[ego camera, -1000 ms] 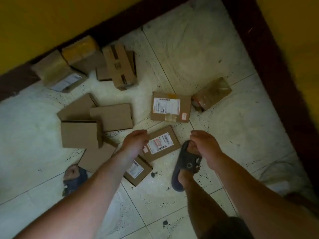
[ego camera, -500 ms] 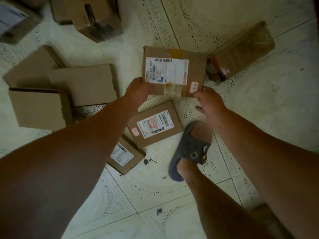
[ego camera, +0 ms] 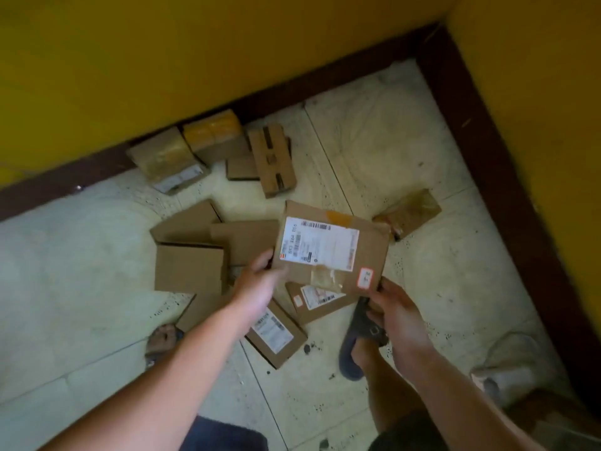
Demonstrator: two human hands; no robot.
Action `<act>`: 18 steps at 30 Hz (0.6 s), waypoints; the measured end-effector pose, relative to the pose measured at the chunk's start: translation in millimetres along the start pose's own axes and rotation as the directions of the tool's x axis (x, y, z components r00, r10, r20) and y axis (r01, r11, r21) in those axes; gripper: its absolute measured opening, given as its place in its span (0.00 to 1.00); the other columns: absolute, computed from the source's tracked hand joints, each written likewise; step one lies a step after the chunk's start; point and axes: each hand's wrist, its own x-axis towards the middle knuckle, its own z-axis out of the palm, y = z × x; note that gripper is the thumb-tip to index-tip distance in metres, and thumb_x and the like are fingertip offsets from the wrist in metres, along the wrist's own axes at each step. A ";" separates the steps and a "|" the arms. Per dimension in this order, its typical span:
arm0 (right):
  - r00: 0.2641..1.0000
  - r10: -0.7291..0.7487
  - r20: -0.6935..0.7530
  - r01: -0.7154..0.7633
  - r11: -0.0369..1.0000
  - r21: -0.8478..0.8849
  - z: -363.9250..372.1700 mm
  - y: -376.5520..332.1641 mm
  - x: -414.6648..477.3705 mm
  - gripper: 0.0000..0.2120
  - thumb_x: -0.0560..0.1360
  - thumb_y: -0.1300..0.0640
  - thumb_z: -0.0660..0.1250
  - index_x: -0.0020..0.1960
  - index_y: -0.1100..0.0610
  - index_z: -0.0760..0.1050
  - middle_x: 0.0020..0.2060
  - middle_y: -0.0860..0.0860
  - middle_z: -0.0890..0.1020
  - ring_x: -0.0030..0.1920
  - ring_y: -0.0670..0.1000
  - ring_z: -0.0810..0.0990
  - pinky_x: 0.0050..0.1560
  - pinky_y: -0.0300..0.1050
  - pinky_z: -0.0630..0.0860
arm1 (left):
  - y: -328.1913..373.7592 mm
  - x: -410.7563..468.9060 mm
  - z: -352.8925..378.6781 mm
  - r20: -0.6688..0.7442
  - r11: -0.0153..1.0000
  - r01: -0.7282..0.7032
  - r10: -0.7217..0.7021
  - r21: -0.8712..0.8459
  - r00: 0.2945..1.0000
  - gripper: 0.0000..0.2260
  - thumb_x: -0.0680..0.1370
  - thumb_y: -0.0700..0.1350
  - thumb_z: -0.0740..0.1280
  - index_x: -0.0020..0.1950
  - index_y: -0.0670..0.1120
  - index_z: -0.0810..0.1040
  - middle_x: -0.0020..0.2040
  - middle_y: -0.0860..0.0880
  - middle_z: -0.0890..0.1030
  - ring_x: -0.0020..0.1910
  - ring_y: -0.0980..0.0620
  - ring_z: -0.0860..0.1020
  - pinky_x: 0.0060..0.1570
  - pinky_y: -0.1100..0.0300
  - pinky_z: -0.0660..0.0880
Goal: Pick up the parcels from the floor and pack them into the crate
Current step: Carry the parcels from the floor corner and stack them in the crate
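Observation:
A flat cardboard parcel (ego camera: 331, 249) with a white shipping label hangs above the floor, held between both hands. My left hand (ego camera: 260, 284) grips its lower left edge. My right hand (ego camera: 395, 307) pinches its lower right corner. Beneath it on the tiles lie two more labelled parcels, one (ego camera: 320, 301) partly covered by the held box and another (ego camera: 276, 333) near my left forearm. Plain brown boxes (ego camera: 190, 268) lie to the left. No crate is in view.
Several more parcels (ego camera: 273, 159) sit by the dark skirting under the yellow wall (ego camera: 162, 60). A taped packet (ego camera: 409, 211) lies to the right. My sandalled feet (ego camera: 359, 340) stand on the patterned tiles. A pale bag (ego camera: 510, 362) rests in the right corner.
Both hands reached down, took the labelled parcel by its near edge and lifted it off the floor. The view pulled back up from the floor.

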 end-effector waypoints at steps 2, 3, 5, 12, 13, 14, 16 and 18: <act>1.000 -0.007 -0.030 0.009 0.998 0.066 19.0 -14.6 -55.6 0.10 0.77 0.55 0.65 0.57 0.46 0.78 0.56 0.50 0.82 0.58 0.53 0.80 0.63 0.54 0.74 | 15.6 -41.4 -36.9 -0.010 0.999 -0.035 0.035 0.014 0.999 0.19 0.77 0.47 0.65 0.69 0.55 0.72 0.63 0.55 0.78 0.61 0.53 0.76 0.66 0.47 0.70; 0.999 -0.032 -0.024 0.034 0.996 0.087 29.2 -22.9 -83.6 0.12 0.77 0.56 0.66 0.59 0.47 0.77 0.57 0.50 0.82 0.58 0.53 0.80 0.63 0.55 0.74 | 22.1 -61.2 -55.6 -0.004 0.998 -0.055 0.056 0.019 0.998 0.20 0.78 0.45 0.64 0.71 0.54 0.70 0.65 0.56 0.76 0.62 0.53 0.74 0.67 0.47 0.69; 0.995 -0.091 -0.027 0.093 0.990 0.109 49.1 -38.3 -141.5 0.11 0.77 0.57 0.66 0.57 0.46 0.78 0.52 0.48 0.83 0.53 0.49 0.81 0.60 0.49 0.76 | 39.0 -106.7 -93.9 -0.005 0.994 -0.102 0.102 0.037 0.995 0.21 0.79 0.43 0.63 0.73 0.51 0.68 0.65 0.56 0.73 0.64 0.52 0.71 0.69 0.47 0.66; 0.979 -0.201 -0.016 0.201 0.972 0.121 114.8 -48.4 -335.2 0.12 0.78 0.59 0.64 0.59 0.46 0.74 0.44 0.39 0.81 0.42 0.39 0.81 0.37 0.32 0.74 | 63.1 -261.1 -212.5 0.006 0.974 -0.162 0.163 0.162 0.987 0.23 0.81 0.46 0.62 0.76 0.50 0.64 0.72 0.50 0.70 0.69 0.46 0.69 0.67 0.52 0.66; 0.979 -0.204 -0.001 0.202 0.971 0.126 121.7 -43.1 -351.3 0.13 0.78 0.59 0.64 0.60 0.47 0.74 0.45 0.40 0.81 0.43 0.39 0.80 0.38 0.32 0.74 | 59.3 -276.4 -224.1 -0.005 0.971 -0.166 0.169 0.175 0.986 0.23 0.81 0.46 0.62 0.75 0.51 0.64 0.72 0.50 0.70 0.69 0.46 0.70 0.67 0.51 0.67; 0.977 -0.215 0.008 0.212 0.969 0.124 128.1 -38.2 -365.9 0.12 0.78 0.59 0.64 0.60 0.47 0.74 0.47 0.41 0.80 0.46 0.40 0.80 0.41 0.34 0.74 | 54.1 -290.2 -233.6 -0.015 0.968 -0.175 0.181 0.180 0.983 0.22 0.80 0.47 0.62 0.75 0.52 0.65 0.71 0.51 0.71 0.68 0.47 0.70 0.68 0.50 0.67; 0.970 -0.242 0.027 0.239 0.967 0.090 138.7 -31.0 -391.0 0.10 0.78 0.57 0.65 0.57 0.47 0.75 0.50 0.43 0.81 0.50 0.43 0.79 0.46 0.38 0.74 | 39.8 -316.5 -248.5 -0.045 0.971 -0.184 0.192 0.151 0.980 0.22 0.80 0.47 0.62 0.75 0.52 0.66 0.70 0.51 0.72 0.67 0.49 0.71 0.67 0.50 0.68; 0.963 -0.263 0.059 0.260 0.964 0.048 144.6 -18.2 -409.2 0.11 0.77 0.56 0.66 0.58 0.45 0.77 0.53 0.44 0.82 0.54 0.46 0.79 0.52 0.42 0.75 | 19.7 -343.9 -258.6 -0.092 0.976 -0.180 0.192 0.123 0.977 0.22 0.80 0.47 0.62 0.74 0.52 0.67 0.70 0.51 0.73 0.66 0.50 0.72 0.67 0.50 0.68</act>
